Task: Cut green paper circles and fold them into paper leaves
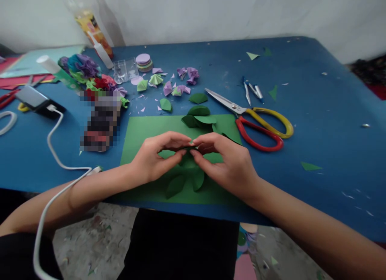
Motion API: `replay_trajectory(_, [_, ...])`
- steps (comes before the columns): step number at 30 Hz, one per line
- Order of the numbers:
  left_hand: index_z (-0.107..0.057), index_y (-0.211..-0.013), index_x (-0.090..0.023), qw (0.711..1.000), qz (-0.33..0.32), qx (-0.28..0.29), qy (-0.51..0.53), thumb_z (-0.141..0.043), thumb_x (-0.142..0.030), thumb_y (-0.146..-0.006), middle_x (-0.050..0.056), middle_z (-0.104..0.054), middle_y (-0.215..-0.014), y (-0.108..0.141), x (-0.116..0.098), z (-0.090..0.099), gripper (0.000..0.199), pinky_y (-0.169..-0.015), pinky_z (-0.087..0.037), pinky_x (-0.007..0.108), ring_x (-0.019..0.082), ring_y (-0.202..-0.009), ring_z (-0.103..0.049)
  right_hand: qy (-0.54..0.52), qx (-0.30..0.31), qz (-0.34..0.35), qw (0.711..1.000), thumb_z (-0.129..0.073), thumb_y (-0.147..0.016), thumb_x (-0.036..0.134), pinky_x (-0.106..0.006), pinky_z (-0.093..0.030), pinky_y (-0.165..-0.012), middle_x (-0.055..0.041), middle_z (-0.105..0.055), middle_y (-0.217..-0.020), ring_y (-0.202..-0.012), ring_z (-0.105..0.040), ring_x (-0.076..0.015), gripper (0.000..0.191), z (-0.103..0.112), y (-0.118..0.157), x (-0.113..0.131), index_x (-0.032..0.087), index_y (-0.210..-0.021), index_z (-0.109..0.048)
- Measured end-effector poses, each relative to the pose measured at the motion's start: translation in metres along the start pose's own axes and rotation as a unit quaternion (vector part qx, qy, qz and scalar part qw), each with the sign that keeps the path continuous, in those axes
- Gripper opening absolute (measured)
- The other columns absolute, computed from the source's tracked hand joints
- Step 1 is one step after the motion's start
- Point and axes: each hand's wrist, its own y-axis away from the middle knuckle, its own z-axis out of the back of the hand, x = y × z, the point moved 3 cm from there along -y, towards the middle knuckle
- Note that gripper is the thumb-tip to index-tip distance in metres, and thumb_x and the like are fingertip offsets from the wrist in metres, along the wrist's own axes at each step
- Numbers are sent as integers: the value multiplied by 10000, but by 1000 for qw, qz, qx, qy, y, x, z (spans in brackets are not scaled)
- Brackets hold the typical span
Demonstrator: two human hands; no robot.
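Observation:
Between my left hand (155, 155) and my right hand (229, 161), a small dark green paper piece (189, 147) is pinched edge-on by thumbs and fingertips. Both hands hover over a green paper sheet (129, 139) on the blue table. Below them on the sheet lie leaf-shaped green paper cutouts (175, 186). More dark green leaf cutouts (199, 110) are scattered just beyond my fingers. Large scissors (235, 107) with one yellow and one red handle lie partly open, right of the leaves.
Folded purple and green paper pieces (177, 89) lie farther back. At left are a phone-like pixelated object (101, 123), a black device (39, 103) with a white cable (54, 141), a glue stick (57, 71) and a bottle (93, 31). A compass (252, 90) rests behind the scissors.

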Motion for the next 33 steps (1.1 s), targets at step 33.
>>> replay_trajectory(33, [-703, -966, -153, 974, -89, 41, -206, -547, -157, -829, 51, -760, -860, 1, -7, 3, 208, -634, -553, 193, 142, -705, -718, -34, 18, -37, 999, -624, -831, 162, -267, -596, -666, -19, -706, -886, -694, -672, -135, 168, -2, 0, -9, 193, -995, -632])
